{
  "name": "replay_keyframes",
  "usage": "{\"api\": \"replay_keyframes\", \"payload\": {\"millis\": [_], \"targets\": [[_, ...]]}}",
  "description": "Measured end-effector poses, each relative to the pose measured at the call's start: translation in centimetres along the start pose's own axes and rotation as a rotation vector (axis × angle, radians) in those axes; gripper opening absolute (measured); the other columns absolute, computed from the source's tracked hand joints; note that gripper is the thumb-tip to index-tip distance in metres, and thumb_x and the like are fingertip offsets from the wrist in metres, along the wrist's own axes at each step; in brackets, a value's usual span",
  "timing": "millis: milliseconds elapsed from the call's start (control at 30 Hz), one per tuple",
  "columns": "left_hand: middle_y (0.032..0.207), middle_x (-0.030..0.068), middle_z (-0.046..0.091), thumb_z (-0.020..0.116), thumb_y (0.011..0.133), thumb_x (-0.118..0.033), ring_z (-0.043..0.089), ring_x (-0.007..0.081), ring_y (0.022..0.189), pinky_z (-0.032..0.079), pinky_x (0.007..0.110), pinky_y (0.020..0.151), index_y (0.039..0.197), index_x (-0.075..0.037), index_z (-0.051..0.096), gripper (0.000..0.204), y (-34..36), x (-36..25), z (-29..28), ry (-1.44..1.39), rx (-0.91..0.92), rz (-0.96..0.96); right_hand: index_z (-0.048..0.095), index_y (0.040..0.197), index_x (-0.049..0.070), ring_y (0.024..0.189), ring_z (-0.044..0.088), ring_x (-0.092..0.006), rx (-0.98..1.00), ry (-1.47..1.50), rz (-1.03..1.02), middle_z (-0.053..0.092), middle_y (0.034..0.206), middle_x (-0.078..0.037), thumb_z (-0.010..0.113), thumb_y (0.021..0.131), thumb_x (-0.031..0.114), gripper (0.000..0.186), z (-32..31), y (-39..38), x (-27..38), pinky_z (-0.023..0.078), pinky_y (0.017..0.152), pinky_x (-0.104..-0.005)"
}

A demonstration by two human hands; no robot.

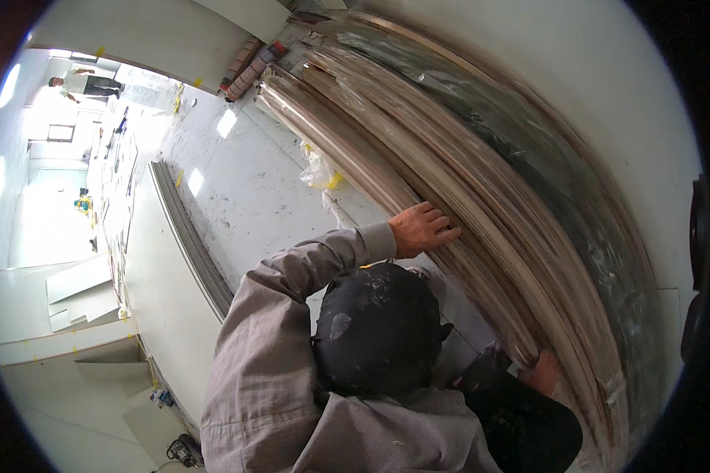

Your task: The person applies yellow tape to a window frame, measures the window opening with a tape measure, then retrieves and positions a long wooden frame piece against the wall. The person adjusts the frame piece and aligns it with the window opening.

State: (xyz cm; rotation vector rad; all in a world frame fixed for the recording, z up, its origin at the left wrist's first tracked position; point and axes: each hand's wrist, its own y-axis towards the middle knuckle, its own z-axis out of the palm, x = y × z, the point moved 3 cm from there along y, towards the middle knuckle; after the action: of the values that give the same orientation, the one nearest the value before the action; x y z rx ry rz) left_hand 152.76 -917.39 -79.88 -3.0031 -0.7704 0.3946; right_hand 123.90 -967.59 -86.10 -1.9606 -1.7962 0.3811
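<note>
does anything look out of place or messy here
Yes: crumpled clear plastic lies loose on the floor beside the long wrapped strips, like dropped packaging, and that floor looks grimy and unswept.

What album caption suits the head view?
Bare left hand and right hand on long, brown, plastic-wrapped strips beside a white wall.

Strong white light from 9 to 10 o'clock burns out the far window (61, 132) and glares in patches off the floor (252, 177) near 10, while plastic-wrapped boards (481, 197) shine dully, bowed by fisheye distortion from 12 to 5, inside a black rim.
</note>
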Motion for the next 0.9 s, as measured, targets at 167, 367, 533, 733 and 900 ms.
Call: {"api": "replay_keyframes", "payload": {"millis": [167,367,533,733,900], "targets": [[0.135,0.0199,0.064,0.071,0.098,-0.014,0.065,0.0351,0.122,0.053,0.050,0.103,0.150,-0.008,0.054,0.055,-0.4,-0.1,-1.6,-0.071,-0.150,0.032,0.056,0.124,0.000,0.110,0.060,-0.0439,-0.009,0.004,0.014,0.060,0.115,-0.023,0.095,0.066,0.028,0.075,-0.8,0.2,0.1,0.048,0.094,-0.0546],[0.121,0.0176,0.066,0.070,0.096,-0.015,0.066,0.0338,0.111,0.055,0.047,0.096,0.122,-0.002,0.063,0.029,-1.4,0.1,-1.2,-0.048,-0.217,0.040,0.060,0.120,0.001,0.110,0.060,-0.0438,-0.197,-0.159,-0.140,0.060,0.116,-0.023,0.093,0.070,0.036,0.069,-0.2,-1.3,-1.8,0.048,0.095,-0.0559],[0.103,0.0135,0.062,0.072,0.091,-0.015,0.064,0.0293,0.096,0.054,0.043,0.082,0.101,-0.004,0.062,0.018,-3.0,-0.4,-0.5,-0.031,-0.245,0.047,0.064,0.110,0.003,0.096,0.060,-0.0411,-0.059,-0.122,-0.345,0.061,0.108,-0.023,0.077,0.088,0.046,0.049,0.7,-1.4,-2.7,0.048,0.085,-0.0572],[0.105,0.0113,0.062,0.072,0.091,-0.014,0.064,0.0280,0.096,0.052,0.042,0.082,0.102,-0.006,0.062,0.016,-3.8,-0.7,-0.4,-0.024,-0.374,0.067,0.064,0.101,0.006,0.083,0.059,-0.0364,-0.201,-0.178,-0.391,0.061,0.100,-0.018,0.080,0.084,0.045,0.045,1.8,-2.5,-3.1,0.048,0.075,-0.0526],[0.113,0.0109,0.064,0.071,0.094,-0.014,0.065,0.0290,0.109,0.055,0.045,0.093,0.107,-0.008,0.064,0.016,-4.0,-1.0,-0.3,-0.017,-0.425,0.043,0.058,0.092,0.007,0.090,0.057,-0.0383,0.004,-0.025,-0.279,0.055,0.099,-0.014,0.085,0.085,0.042,0.045,1.9,-2.3,-3.9,0.045,0.083,-0.0532]]}}
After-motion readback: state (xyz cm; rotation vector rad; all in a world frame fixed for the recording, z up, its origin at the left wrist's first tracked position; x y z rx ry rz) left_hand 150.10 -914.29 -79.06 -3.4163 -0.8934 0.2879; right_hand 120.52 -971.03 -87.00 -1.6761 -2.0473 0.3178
